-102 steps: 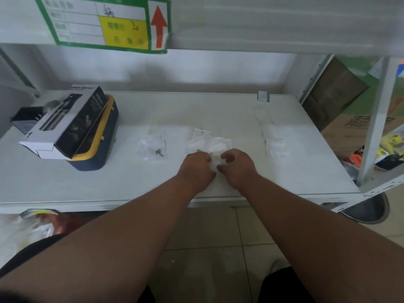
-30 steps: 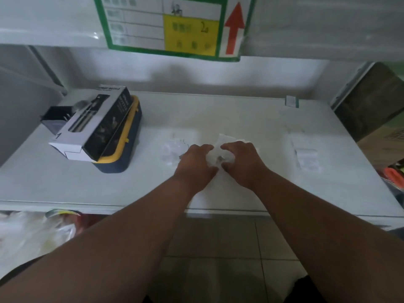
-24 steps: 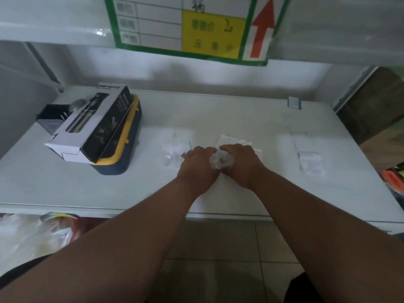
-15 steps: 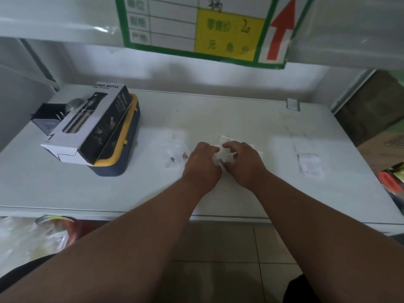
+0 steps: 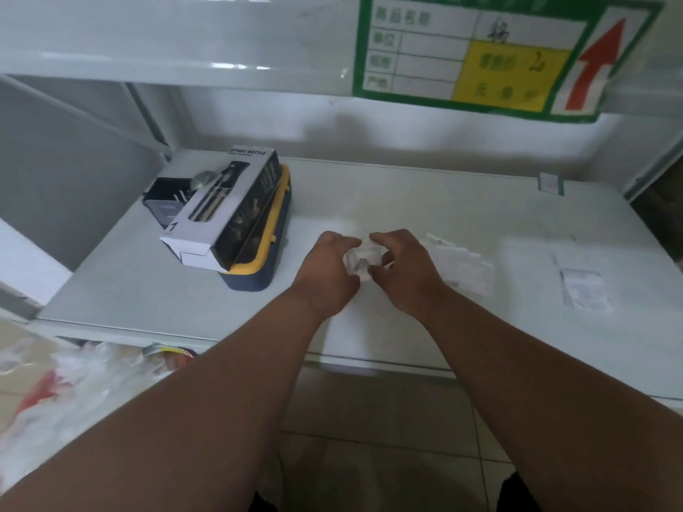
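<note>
My left hand point(image 5: 327, 273) and my right hand point(image 5: 403, 269) meet over the middle of the white shelf point(image 5: 425, 201). Between them they pinch a small clear plastic bag point(image 5: 364, 255) with a small metal part inside. Both hands have their fingers curled round the bag's edges. A stack of flat clear bags point(image 5: 464, 267) lies on the shelf just right of my right hand. Whether the held bag touches the shelf I cannot tell.
A spray bottle box point(image 5: 221, 212) lies on a yellow and navy case point(image 5: 260, 249) at the left, with a dark tray point(image 5: 164, 201) behind it. A paper slip in plastic point(image 5: 584, 290) lies right. A green label sign point(image 5: 495, 57) hangs above. Plastic bags point(image 5: 63, 397) sit below left.
The small bag that lay to the left of my hands is no longer seen there; my hands now hold a bag with a metal part. The flat bags now lie to their right.
</note>
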